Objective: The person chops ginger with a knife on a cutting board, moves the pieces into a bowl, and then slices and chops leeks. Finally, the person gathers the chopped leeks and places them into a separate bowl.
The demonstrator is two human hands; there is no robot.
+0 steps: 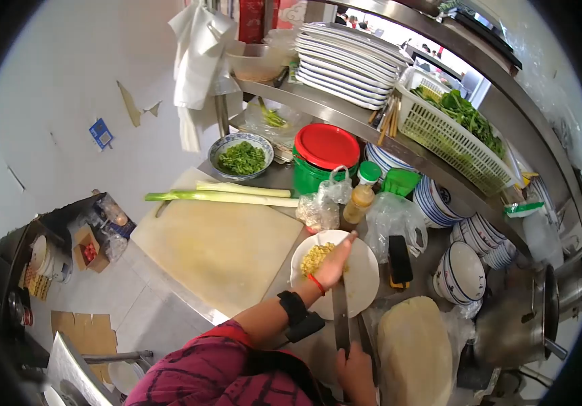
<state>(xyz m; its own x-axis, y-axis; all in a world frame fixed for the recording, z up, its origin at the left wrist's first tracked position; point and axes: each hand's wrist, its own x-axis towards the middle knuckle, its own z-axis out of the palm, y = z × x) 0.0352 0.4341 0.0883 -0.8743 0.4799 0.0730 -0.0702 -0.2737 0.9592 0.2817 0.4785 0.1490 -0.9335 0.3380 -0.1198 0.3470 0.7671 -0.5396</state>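
My right hand (356,372) grips a kitchen knife (341,314) at the bottom of the head view, its long blade pointing away from me over a white plate (366,287). Over the same plate is my left hand (333,265), fingers stretched out alongside the far part of the blade. A pile of finely chopped yellowish bits (314,257), like minced garlic, lies on the plate's left side, partly hidden by that hand. Left of the plate is a pale cutting board (220,247), with leek stalks (230,197) across its far edge.
Beyond the board stand a bowl of chopped greens (242,159) and a green tub with a red lid (327,146). A sauce bottle (358,204) and a phone (400,259) are near the plate. Stacked plates (345,68) and a basket of greens (450,139) occupy the shelf; a pot (513,328) stands right.
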